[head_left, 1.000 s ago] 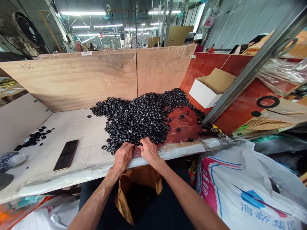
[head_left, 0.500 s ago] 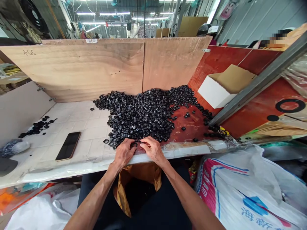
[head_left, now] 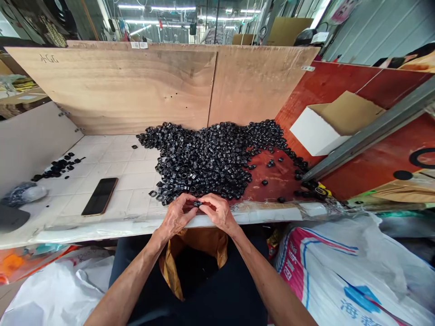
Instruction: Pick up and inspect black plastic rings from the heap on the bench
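Note:
A big heap of small black plastic rings (head_left: pixel 210 156) lies on the worktable, spreading from the white tiled part onto the red board. My left hand (head_left: pixel 175 216) and my right hand (head_left: pixel 219 212) meet at the table's front edge, just below the heap. Between their fingertips they pinch one small black ring (head_left: pixel 197 204), held a little above the table. Both hands have curled fingers. An open brown bag (head_left: pixel 190 258) hangs below the table edge under my hands.
A dark phone (head_left: pixel 99 196) lies on the white tiles at left. A small group of black rings (head_left: pixel 57 167) sits at far left by a plastic bag (head_left: pixel 22 194). A white cardboard box (head_left: pixel 326 127) leans at right. A printed sack (head_left: pixel 343 271) stands at lower right. Plywood walls (head_left: pixel 136 86) close the back.
My hands drew back from the edge of the heap and came together, lifting one black ring between the fingertips. The camera tilted down a little.

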Motion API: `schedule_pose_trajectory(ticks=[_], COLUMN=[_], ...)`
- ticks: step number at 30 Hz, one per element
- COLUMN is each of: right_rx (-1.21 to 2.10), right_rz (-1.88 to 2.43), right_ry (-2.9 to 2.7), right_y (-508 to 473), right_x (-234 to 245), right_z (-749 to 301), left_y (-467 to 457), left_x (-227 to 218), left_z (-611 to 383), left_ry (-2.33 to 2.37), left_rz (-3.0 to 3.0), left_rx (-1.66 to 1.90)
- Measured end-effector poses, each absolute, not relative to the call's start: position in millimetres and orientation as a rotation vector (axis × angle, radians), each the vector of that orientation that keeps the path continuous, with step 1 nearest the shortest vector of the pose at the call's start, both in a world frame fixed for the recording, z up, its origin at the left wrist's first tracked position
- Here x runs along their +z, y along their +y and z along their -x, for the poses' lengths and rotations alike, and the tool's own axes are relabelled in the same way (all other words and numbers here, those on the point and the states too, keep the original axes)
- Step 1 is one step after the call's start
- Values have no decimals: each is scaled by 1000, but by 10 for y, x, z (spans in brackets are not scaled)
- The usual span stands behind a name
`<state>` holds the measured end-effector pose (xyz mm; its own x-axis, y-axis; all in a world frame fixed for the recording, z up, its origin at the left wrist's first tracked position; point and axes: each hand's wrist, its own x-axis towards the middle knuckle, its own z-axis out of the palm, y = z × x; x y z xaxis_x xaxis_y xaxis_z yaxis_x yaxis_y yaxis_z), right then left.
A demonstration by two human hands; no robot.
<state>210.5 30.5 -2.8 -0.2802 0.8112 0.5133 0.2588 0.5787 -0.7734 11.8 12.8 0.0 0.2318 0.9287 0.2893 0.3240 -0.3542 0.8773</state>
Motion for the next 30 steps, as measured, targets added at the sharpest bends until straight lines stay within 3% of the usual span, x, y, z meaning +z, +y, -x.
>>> schedule_pose_trajectory(ticks=[13,30], right_rx=[604,506], right_rz=[1028,1082], right_ry=[-1859,-1766], right_y=[247,172], right_x=[-156,-92], right_z=[-1903,-1810], left_y=[156,172], left_x=[-58,-113], left_z=[2,5], left_ry=[978,921], left_rz=[-2011,-1741], left_rx=[1274,1355])
